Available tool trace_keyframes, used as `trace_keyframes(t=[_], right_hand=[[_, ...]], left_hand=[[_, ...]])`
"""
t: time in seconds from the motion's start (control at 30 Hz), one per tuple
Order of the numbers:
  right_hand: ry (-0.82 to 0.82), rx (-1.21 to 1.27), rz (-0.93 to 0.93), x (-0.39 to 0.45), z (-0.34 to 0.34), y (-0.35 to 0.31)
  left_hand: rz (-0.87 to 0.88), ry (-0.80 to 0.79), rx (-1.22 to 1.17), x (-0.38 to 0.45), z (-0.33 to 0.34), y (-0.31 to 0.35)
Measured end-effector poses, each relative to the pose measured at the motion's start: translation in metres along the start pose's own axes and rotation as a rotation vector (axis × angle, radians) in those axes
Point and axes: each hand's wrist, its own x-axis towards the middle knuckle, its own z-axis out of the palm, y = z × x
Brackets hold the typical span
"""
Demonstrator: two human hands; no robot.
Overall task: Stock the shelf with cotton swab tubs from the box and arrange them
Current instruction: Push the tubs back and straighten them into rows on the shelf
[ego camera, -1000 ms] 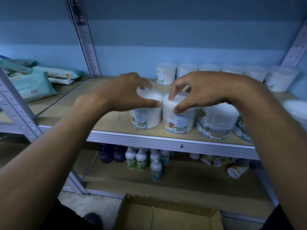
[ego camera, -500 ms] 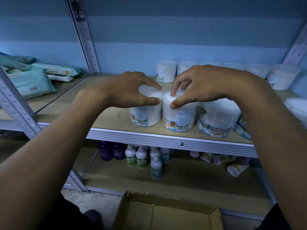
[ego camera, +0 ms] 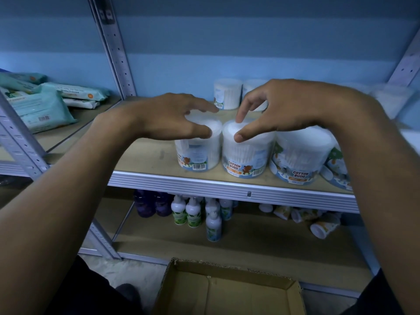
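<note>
While hovering spread over two upright tubs at shelf (ego camera: 227, 185) front, gripping nothing: left hand (ego camera: 172, 117) topping left tub (ego camera: 200, 153), right hand (ego camera: 284, 110) fingertipping right tub (ego camera: 246, 153).

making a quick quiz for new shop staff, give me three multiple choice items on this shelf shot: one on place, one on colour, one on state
1. Where are the wipe packs?
A. left bay
B. lower shelf
C. in the box

2. What colour is the back wall?
A. red
B. blue
C. yellow

3. How do the front tubs stand?
A. tipped over
B. stacked
C. upright

Key:
1 A, they lie left of the post.
2 B, it shows blue.
3 C, the left tub and middle tub stand on their bases under the left hand and right hand.
</note>
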Motion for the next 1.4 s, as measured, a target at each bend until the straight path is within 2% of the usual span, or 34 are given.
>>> trace_keyframes(t=[0.53,0.7,1.4], right_hand=[[-0.125,0.079,-0.062,0.004,0.002,0.006],[-0.1,0.089,-0.057,0.003,-0.001,0.008],[-0.115,0.069,-0.05,0.0,0.001,0.006]], left_hand=[[-0.044,0.016,0.06,0.001,-0.002,0.004],[-0.034,-0.028,-0.068,-0.003,-0.002,-0.001],[0.011,-0.028,-0.065,0.0,-0.001,-0.007]])
